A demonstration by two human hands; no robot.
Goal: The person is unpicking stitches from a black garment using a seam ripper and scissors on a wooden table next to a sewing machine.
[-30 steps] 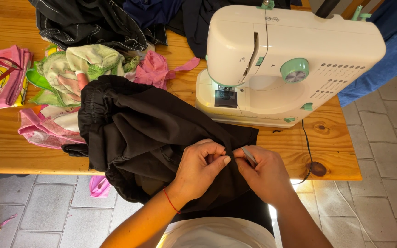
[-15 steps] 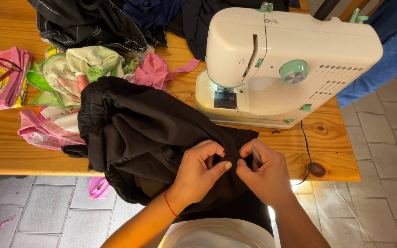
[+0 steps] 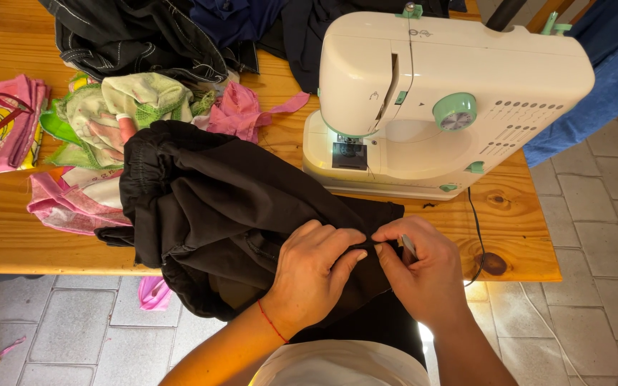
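Black garment (image 3: 230, 207), soft and limp, slumps over the desk's (image 3: 8, 243) front edge by the sewing machine (image 3: 438, 100), left hand (image 3: 312, 275) pinching its seam and right hand (image 3: 423, 275) clasping a slim tool (image 3: 408, 246), so grip bunched folds.

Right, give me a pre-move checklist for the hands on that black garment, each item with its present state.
1. Left hand pinching the black garment: ok, fingers closed on a fold.
2. Right hand holding the thin metal tool: ok, though its tip is hidden.
3. Both hands meeting at one spot on the cloth: ok, fingertips touch.
4. Garment supported: partly, it lies on the wooden table and hangs over the near edge.
5. Garment apart from the sewing machine needle: ok, the cloth is not under it.
6. Seam or stitch being worked: cannot tell, black on black.
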